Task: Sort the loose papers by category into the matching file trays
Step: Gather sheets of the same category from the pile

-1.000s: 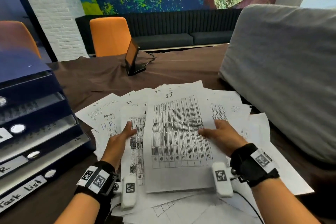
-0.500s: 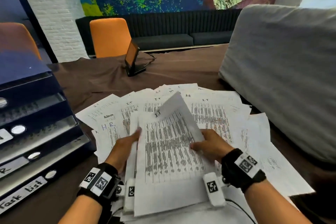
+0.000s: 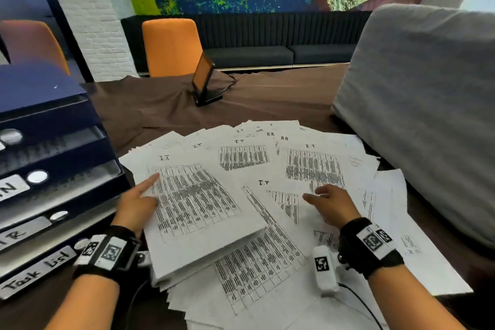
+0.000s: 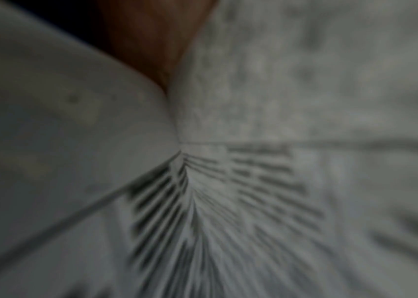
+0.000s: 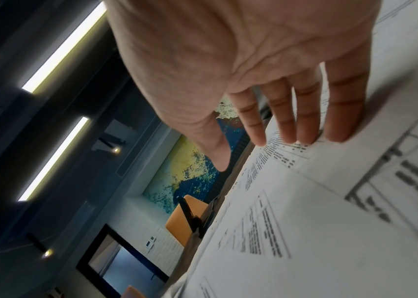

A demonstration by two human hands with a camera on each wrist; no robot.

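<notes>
Loose printed sheets (image 3: 308, 163) marked IT and HR lie fanned over the table. My left hand (image 3: 136, 201) grips a thick stack of IT sheets (image 3: 198, 203) by its left edge, thumb on top, with the stack's near edge raised off the pile. The left wrist view is filled by blurred paper (image 4: 228, 201). To the right, my right hand (image 3: 329, 201) rests on the spread sheets; its straight fingers (image 5: 289, 121) touch the paper (image 5: 330, 221) and hold nothing. Blue stacked file trays (image 3: 61, 190) stand at the left, the lowest labelled Task List (image 3: 37, 272).
A large grey cushion (image 3: 423, 115) bounds the papers on the right. A tablet on a stand (image 3: 205, 80) sits further back on the brown tablecloth (image 3: 160, 104). An orange chair (image 3: 171, 48) stands behind the table.
The IT sheet both hands held has gone left onto the stack in my left hand. My right hand let go and moved right onto the spread sheets.
</notes>
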